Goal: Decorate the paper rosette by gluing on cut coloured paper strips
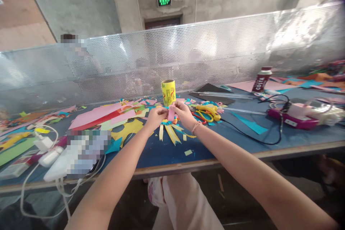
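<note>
A small pink paper strip (171, 113) is pinched in the fingers of my right hand (182, 112), which wears a thin bracelet. Close to its left side is my left hand (157, 116), fingers together; whatever they grip is too small to make out. Just below my hands lies a paper piece with yellow ribbon-like strips (171, 133) fanning toward me. Behind them stands a yellow tape roll (168, 92). Yellow-handled scissors (209, 110) rest to the right of my right hand.
Pink paper sheets (94, 115) and colourful scraps lie left. A phone (88, 151) with white cables is at front left. At right are a dark red bottle (262, 79), a magenta power strip (293, 119) and a black cable. A perforated metal screen (115, 68) stands behind.
</note>
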A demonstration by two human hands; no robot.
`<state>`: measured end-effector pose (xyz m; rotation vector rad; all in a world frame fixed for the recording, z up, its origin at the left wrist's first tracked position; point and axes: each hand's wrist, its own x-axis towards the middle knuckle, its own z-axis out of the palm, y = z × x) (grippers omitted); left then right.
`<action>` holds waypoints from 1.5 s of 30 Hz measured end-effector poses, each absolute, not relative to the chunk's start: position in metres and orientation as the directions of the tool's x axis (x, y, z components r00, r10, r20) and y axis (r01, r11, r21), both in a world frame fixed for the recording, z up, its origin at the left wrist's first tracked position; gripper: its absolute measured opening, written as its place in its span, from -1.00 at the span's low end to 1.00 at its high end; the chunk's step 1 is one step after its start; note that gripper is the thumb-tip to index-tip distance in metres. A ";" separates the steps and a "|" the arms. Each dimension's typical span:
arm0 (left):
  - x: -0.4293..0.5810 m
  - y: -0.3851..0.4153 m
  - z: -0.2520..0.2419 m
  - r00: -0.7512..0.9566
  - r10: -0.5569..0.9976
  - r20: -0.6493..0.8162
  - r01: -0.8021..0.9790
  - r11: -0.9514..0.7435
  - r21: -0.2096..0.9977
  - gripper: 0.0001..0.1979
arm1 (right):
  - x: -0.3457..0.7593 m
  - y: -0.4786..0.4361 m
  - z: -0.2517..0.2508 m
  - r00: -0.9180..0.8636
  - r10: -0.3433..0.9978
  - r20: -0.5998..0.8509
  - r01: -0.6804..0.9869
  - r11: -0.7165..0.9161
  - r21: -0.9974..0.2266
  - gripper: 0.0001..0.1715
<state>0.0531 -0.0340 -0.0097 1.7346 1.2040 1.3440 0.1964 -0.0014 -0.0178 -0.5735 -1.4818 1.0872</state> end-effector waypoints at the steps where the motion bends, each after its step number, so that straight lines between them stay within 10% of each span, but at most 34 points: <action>1: 0.053 -0.034 -0.010 0.063 0.921 0.385 0.284 -0.386 0.878 -0.82 | 0.196 -0.002 -0.018 -0.228 0.839 0.495 -0.216 0.452 -0.865 -0.60; 45: 0.054 -0.037 -0.005 0.018 0.939 0.343 0.219 -0.339 0.915 -0.92 | 0.198 0.002 -0.020 -0.282 0.856 0.433 -0.300 0.350 -0.888 -0.63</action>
